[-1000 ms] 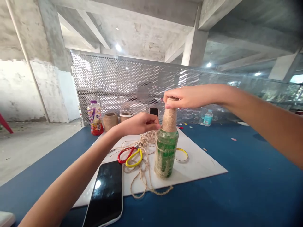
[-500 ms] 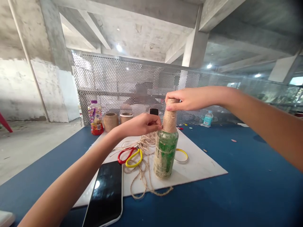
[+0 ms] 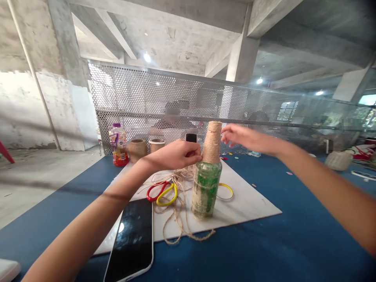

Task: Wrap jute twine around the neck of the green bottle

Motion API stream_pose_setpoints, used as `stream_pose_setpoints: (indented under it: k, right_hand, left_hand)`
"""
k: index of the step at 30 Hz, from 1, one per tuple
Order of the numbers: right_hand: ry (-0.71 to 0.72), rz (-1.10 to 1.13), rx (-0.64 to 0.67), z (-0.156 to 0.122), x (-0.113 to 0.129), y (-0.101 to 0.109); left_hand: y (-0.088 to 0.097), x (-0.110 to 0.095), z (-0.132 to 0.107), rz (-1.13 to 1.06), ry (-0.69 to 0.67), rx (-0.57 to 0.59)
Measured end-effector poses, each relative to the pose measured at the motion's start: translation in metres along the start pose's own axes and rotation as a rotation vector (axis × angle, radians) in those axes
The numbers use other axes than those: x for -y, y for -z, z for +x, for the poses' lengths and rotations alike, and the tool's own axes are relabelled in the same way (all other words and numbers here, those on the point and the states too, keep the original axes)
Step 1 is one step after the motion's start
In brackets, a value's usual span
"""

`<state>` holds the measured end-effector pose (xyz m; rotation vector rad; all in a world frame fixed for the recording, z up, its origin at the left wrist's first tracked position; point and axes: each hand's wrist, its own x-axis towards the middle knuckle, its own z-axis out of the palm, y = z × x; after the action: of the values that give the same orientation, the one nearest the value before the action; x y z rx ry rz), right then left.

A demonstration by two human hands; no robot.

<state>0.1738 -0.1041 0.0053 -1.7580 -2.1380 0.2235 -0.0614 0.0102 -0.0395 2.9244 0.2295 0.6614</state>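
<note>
A green glass bottle [image 3: 206, 188] stands upright on a white board [image 3: 249, 205], its neck wrapped in jute twine. My left hand [image 3: 176, 154] is closed against the neck's lower left side, pinching the twine there. Loose twine [image 3: 178, 203] trails from it across the board. My right hand [image 3: 243, 139] hovers just right of the bottle's top, fingers apart, touching nothing. Red and yellow scissors [image 3: 161, 192] lie left of the bottle.
A black phone [image 3: 132, 239] lies at the board's near left corner. A yellow-rimmed ring [image 3: 226, 192] sits behind the bottle. A juice bottle [image 3: 118, 145], two twine spools [image 3: 137, 149] and a small dark device [image 3: 191, 138] stand before a perforated metal screen. Blue tabletop [image 3: 293, 235] extends right.
My right hand has let go of the bottle's top and moved off to the right, fingers opening. The left hand keeps its pinch at the neck.
</note>
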Motion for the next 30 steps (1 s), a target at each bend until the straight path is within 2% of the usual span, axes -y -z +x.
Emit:
stream_pose_setpoints:
  k: [4, 7, 9, 12, 15, 17, 20, 24, 27, 30]
  right_hand:
    - [-0.067, -0.046, 0.141, -0.013, -0.041, -0.056]
    - [-0.086, -0.054, 0.250, -0.020, -0.060, -0.098]
    - [-0.098, -0.062, 0.278, -0.023, -0.069, -0.118]
    - [-0.123, -0.081, 0.278, -0.027, -0.076, -0.134]
    - [-0.133, -0.078, 0.262, -0.030, -0.078, -0.139]
    - [-0.148, -0.072, 0.236, -0.034, -0.075, -0.135]
    - [-0.196, -0.054, 0.175, -0.048, -0.064, -0.116]
    - [-0.224, -0.010, 0.101, -0.079, -0.038, -0.086]
    - [-0.223, 0.054, -0.058, -0.101, -0.016, -0.080]
    - [-0.131, 0.082, -0.233, -0.113, 0.004, -0.092]
  left_hand:
    - [0.002, -0.002, -0.003, 0.078, -0.021, -0.033]
    - [0.006, -0.004, -0.005, 0.123, -0.014, -0.042]
    - [0.009, -0.007, -0.006, 0.154, -0.011, -0.046]
    - [0.014, -0.011, -0.009, 0.230, 0.006, -0.083]
    - [0.017, -0.017, -0.012, 0.337, 0.004, -0.170]
    - [0.017, -0.024, -0.016, 0.382, -0.030, -0.214]
    - [0.012, -0.039, -0.021, 0.391, -0.128, -0.206]
    - [-0.004, -0.061, -0.021, 0.405, -0.217, -0.166]
    - [-0.021, -0.075, -0.019, 0.335, -0.183, -0.217]
    - [-0.037, -0.086, -0.019, 0.197, -0.125, -0.324]
